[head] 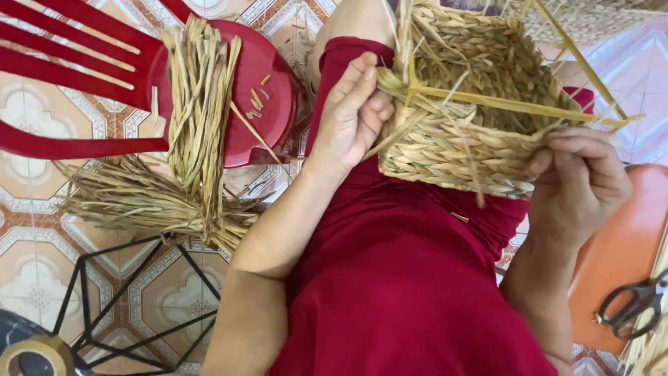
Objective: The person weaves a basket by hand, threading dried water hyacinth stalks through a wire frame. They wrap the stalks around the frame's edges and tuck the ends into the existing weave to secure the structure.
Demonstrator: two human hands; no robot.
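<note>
Basket (pixel 480 104) of braided straw, one only and not finished, rests tilted on the person's lap over the red garment (pixel 403 278), between the two hands. Loose straw ends stick out of its rim, and one flat yellow strip (pixel 515 106) lies across its open mouth from left to right.

One left hand (pixel 351 115) grips the basket's left corner; its fingers (pixel 372 104) are closed around a bunch of straw ends there, thumb on top. One right hand (pixel 581 184) holds the right corner, its fingers (pixel 557 150) curled over the rim and pinched on the braid, touching the end of the yellow strip.

On the tiled floor (pixel 42 230) to the left stands one red plastic chair (pixel 90 76). One bundle of long straw strands (pixel 200 104) hangs over its seat, and a second bundle (pixel 139 202) lies on the floor beneath it. A few short straw bits (pixel 257 97) lie scattered on the seat. One black wire frame (pixel 139 299) stands lower left, with one roll of tape (pixel 31 355) at the corner. One orange stool (pixel 619 257) stands at right, and one pair of black scissors (pixel 630 303) lies on it.
</note>
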